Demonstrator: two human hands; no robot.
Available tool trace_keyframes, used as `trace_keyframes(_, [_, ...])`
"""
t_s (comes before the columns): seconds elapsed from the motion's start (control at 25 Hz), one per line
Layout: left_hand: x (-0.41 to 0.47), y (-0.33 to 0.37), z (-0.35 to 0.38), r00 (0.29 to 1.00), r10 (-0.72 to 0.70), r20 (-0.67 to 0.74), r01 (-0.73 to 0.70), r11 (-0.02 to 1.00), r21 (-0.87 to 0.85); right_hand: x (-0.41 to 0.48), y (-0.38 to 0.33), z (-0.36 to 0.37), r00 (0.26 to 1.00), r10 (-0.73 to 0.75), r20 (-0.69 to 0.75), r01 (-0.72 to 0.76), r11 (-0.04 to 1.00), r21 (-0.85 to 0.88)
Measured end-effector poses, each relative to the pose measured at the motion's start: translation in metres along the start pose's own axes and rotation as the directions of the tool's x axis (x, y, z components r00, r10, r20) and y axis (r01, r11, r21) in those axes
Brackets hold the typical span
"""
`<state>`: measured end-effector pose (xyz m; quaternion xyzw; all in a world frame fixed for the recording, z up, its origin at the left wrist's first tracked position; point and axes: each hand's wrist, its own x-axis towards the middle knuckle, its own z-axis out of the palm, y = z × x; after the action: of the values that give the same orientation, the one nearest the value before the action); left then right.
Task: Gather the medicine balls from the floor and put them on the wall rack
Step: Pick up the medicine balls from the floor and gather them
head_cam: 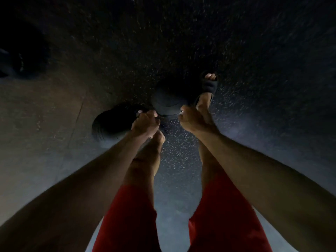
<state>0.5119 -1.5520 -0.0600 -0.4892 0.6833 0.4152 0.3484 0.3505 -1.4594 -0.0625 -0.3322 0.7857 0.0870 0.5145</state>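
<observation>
Past the red shorts [127, 215], the left hand [145, 122] and right hand [190, 119] hang apart, fingers curled, at the near edge of a dark medicine ball [167, 99] on the floor [254, 51], which lies just beyond and between them, equally near both; whether they grip it cannot be told.

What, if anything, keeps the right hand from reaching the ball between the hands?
Probably nothing, so yes: the right hand is at the near edge of the ball, with nothing between them. A sandalled foot stands close beside. Contact is too dim to tell.
</observation>
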Motion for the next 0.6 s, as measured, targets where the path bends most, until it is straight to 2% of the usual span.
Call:
trace_keyframes(0.2, [0.085, -0.038, 0.037, 0.995, -0.017, 0.095, 0.002, 0.986, 0.164, 0.071, 0.002, 0.106, 0.984, 0.122, 0.126, -0.130, 0.990, 0.055])
trace_keyframes(0.32, [0.116, -0.046, 0.054, 0.991, 0.046, 0.128, -0.069, 0.980, 0.185, 0.094, 0.001, 0.140, 0.991, 0.131, 0.020, -0.132, 0.982, 0.133])
trace_keyframes(0.48, [0.137, -0.029, 0.059, 0.982, 0.147, 0.121, -0.172, 0.958, 0.229, 0.121, 0.003, 0.129, 0.963, 0.245, -0.117, -0.210, 0.945, 0.250])
trace_keyframes(0.6, [0.144, -0.003, 0.054, 0.979, 0.177, 0.101, -0.198, 0.946, 0.259, 0.149, 0.019, 0.084, 0.948, 0.294, -0.121, -0.246, 0.919, 0.308])
